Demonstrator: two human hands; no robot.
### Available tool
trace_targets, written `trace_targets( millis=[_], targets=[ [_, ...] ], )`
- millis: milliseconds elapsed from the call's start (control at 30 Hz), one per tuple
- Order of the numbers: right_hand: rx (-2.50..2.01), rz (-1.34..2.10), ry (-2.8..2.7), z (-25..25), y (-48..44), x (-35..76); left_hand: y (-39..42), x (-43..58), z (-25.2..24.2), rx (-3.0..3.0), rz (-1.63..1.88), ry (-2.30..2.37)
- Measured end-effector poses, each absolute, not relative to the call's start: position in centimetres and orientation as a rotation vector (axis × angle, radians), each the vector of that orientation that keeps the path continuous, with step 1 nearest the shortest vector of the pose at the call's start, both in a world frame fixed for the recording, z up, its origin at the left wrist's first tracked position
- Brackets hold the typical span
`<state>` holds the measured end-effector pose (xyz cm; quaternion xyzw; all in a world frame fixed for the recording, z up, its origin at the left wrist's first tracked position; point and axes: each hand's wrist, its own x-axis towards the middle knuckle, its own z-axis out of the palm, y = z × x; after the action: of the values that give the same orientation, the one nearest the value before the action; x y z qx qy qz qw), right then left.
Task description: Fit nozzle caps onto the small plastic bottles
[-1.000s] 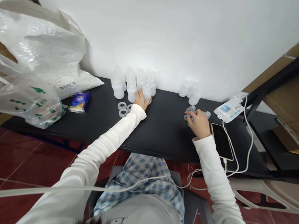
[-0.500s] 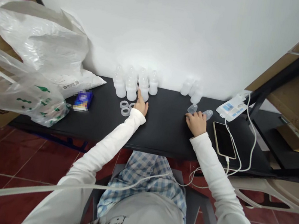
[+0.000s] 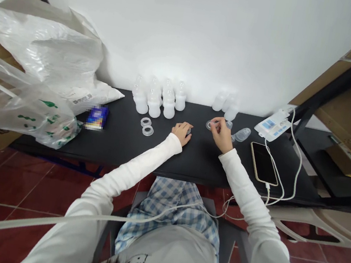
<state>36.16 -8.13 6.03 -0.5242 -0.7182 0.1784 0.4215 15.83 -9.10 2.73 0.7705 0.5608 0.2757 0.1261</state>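
Observation:
My left hand is low over the middle of the black table, its curled fingers closed around a translucent ring that is mostly hidden. My right hand pinches a small clear piece with a round rim; its far part is covered by the fingers. Beside that hand lie clear domed caps, one in plain sight and another partly behind the fingers. Two loose translucent rings rest left of my left hand. Several white baby bottles with clear domed tops stand behind them by the wall.
At the back right stand white bottle bodies without tops. A phone on a charging cable and a white power strip lie to the right. On the left are a blue packet, a large white sack and a plastic bag.
My left hand has left the bottles and moved right, with a ring from the group now in it. My right hand has shifted slightly left and up, lifting a clear round-rimmed piece.

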Motion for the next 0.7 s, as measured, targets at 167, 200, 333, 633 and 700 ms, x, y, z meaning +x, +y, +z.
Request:
trace_targets(
  millis=[167,200,333,633,700],
  targets=[
    [-1.104,0.864,-1.578,5.8,-6.3,35.2,-5.3,16.5,3.3,1.809,1.107,1.346],
    [-1.085,0.924,-1.534,5.7,-6.0,35.0,-4.8,16.8,3.4,1.562,1.186,1.296],
    [-1.023,1.021,-1.496,5.3,-5.4,33.7,-4.4,17.8,3.8,0.81,1.25,1.008],
    [-1.171,0.606,-1.743,4.9,-5.0,32.1,-5.4,18.2,4.2,0.632,1.245,0.848],
    [-1.221,0.539,-1.743,4.9,-5.0,32.1,-5.4,18.4,4.0,0.651,1.268,0.855]
  ],
)
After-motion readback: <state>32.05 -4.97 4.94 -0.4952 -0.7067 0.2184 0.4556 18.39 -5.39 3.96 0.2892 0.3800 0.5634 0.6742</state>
